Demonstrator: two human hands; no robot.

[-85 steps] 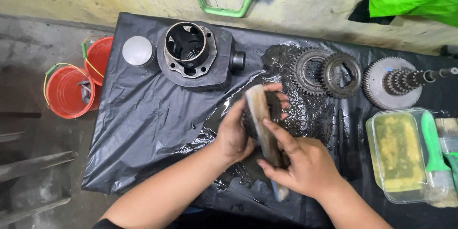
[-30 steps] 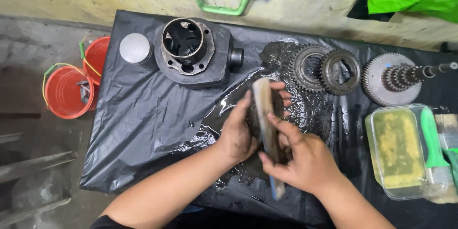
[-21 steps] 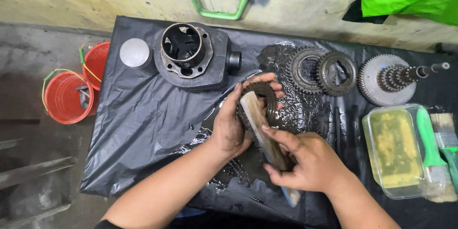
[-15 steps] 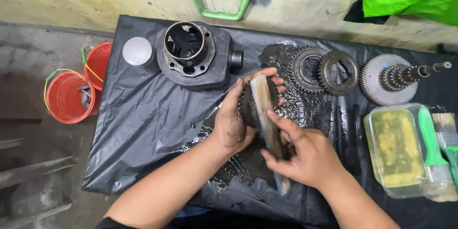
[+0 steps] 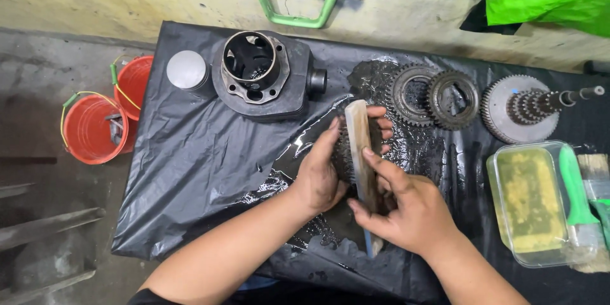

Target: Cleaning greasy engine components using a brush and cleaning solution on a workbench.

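Note:
My left hand (image 5: 321,175) grips a dark, greasy gear (image 5: 344,155), mostly hidden behind the fingers, above a black plastic sheet (image 5: 203,165) covering the table. My right hand (image 5: 406,213) holds a long wooden-handled brush (image 5: 359,146) by its lower part, with the brush laid against the gear. Both hands sit close together near the middle of the sheet.
A black engine cylinder (image 5: 260,76) and a grey piston (image 5: 187,70) lie at the back left. Two gears (image 5: 432,95) and a gear shaft (image 5: 527,108) lie at the back right. A clear tub of yellowish liquid (image 5: 530,200), a green-handled paintbrush (image 5: 575,190), and red buckets (image 5: 95,128) on the floor are alongside.
The brush has slid back and forth along the gear in my right hand, while my left hand kept hold of the gear in nearly the same place.

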